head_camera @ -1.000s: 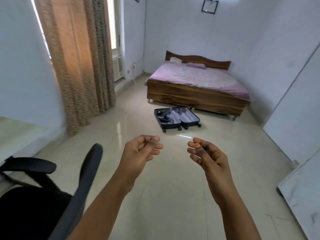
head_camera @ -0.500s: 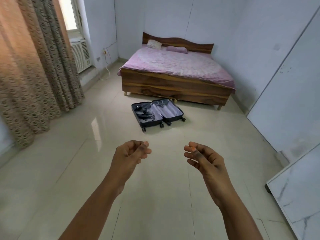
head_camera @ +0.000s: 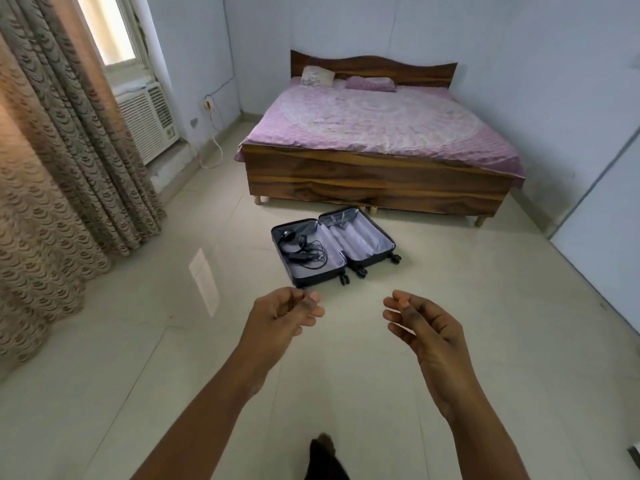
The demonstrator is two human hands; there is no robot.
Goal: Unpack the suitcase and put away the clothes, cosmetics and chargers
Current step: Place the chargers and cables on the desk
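Open suitcase (head_camera: 334, 249) on floor, cables (head_camera: 304, 251) inside.

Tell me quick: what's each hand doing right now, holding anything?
Left hand: open, fingers loosely curled, holding nothing.
Right hand: open, fingers loosely curled, holding nothing.

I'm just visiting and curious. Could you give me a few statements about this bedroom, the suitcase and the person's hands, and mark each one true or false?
1. The suitcase lies open on the floor near the foot of the bed. True.
2. The left hand holds a shirt. False: both the left hand and the right hand are empty, fingers loosely curled.
3. Headphones and cables lie in the suitcase's left half. True.
4. The suitcase's right half is packed with clothes. False: only its pale lining shows.
5. The bed has a green cover. False: the cover is pinkish purple.
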